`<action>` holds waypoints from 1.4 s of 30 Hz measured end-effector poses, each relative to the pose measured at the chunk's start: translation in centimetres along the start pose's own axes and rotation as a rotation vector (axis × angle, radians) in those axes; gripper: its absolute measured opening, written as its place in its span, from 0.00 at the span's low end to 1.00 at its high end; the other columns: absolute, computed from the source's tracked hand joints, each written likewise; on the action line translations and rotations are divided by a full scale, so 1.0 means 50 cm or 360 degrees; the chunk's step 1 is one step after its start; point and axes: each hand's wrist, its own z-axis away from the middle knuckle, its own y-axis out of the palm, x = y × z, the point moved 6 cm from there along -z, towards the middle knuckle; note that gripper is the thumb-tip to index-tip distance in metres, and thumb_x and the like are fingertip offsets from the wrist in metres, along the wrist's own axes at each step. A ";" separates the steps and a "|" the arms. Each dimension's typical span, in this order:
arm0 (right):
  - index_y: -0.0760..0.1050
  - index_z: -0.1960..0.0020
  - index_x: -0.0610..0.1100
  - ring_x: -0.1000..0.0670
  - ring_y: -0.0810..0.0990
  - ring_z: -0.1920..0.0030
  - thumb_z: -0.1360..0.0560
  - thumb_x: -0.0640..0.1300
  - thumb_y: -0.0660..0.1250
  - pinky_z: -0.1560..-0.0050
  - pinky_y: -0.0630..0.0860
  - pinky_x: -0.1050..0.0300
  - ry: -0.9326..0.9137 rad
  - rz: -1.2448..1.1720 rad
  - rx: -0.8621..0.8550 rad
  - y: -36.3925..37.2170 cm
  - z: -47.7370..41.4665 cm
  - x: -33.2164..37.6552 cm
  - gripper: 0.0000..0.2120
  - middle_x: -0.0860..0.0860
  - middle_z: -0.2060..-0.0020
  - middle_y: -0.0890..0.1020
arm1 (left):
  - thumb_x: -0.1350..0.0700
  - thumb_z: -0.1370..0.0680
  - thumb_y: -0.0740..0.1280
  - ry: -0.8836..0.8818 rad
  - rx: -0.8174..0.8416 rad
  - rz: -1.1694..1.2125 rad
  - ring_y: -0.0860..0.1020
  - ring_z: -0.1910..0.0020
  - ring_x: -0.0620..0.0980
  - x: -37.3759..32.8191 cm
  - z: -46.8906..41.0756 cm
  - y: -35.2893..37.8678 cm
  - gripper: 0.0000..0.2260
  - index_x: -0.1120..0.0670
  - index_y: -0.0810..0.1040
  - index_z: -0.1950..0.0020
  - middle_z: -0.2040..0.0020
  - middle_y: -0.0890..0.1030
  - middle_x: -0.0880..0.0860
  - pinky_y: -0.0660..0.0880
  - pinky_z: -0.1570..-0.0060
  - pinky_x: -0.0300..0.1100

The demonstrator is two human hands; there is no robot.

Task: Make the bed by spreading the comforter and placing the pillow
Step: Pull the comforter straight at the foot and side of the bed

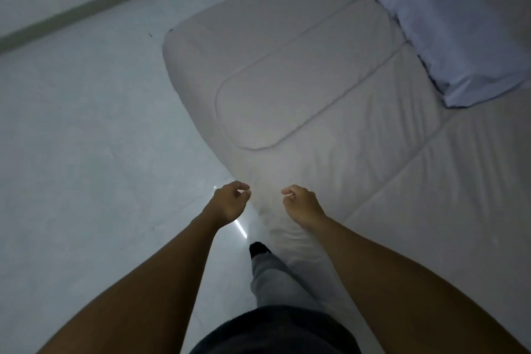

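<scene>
While both forearms reach out over the near corner of the bed (pixel 431 238), the left hand (pixel 228 204) hangs over the floor (pixel 71 152) just beside that corner and the right hand (pixel 301 204) hangs over the bed's edge, the two near each other with a small gap between. Each hand is loosely curled, fingers bent inward, and neither grasps anything; whether the right one brushes the cloth under it cannot be told. A pale comforter (pixel 287 89) lies spread over the bed, its stitched seams running slantwise, with a rounded quilted panel toward the bed's far corner and soft wrinkles fanning from the near corner toward the middle. At the near corner the cloth drapes down over the side of the bed to the floor. A pillow (pixel 459 37) in a lighter, bluish case lies on top of the comforter toward the far right part of the bed, well apart from both hands, its near end creased. Below the hands, a leg in grey trousers (pixel 273 282) with a dark sock (pixel 258 248) stands on the floor right against the bed's side, and a dark garment (pixel 273 330) covers the waist. Beyond the bed's far corner the glossy floor runs to a dark baseboard (pixel 100 3) under a light wall. Nothing lies on the floor between the hands and the bed.
</scene>
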 end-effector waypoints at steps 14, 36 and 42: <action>0.75 0.34 0.46 0.47 0.76 0.36 0.22 0.43 0.56 0.40 0.68 0.63 -0.0136 0.0098 -0.0146 0.032 -0.467 0.575 0.19 0.48 0.35 0.78 | 0.48 0.18 0.61 0.0123 -0.0128 0.0102 0.77 0.50 0.49 -0.077 -0.437 -0.541 0.14 0.50 0.76 0.35 0.43 0.80 0.53 0.70 0.50 0.39; 0.76 0.34 0.40 0.43 0.76 0.36 0.22 0.40 0.58 0.36 0.70 0.57 0.0281 -0.0275 -0.0438 0.056 -1.019 1.084 0.18 0.44 0.36 0.80 | 0.51 0.18 0.60 0.0460 0.0130 -0.0339 0.77 0.47 0.47 -0.273 -1.095 -1.135 0.14 0.52 0.76 0.34 0.40 0.80 0.52 0.71 0.49 0.38; 0.77 0.38 0.39 0.41 0.79 0.40 0.23 0.40 0.59 0.42 0.74 0.54 0.0536 -0.0459 -0.0573 0.026 -1.114 1.100 0.16 0.42 0.39 0.81 | 0.52 0.18 0.61 0.0504 0.0325 -0.0600 0.79 0.45 0.51 -0.369 -1.251 -1.158 0.13 0.50 0.76 0.35 0.38 0.80 0.54 0.74 0.48 0.39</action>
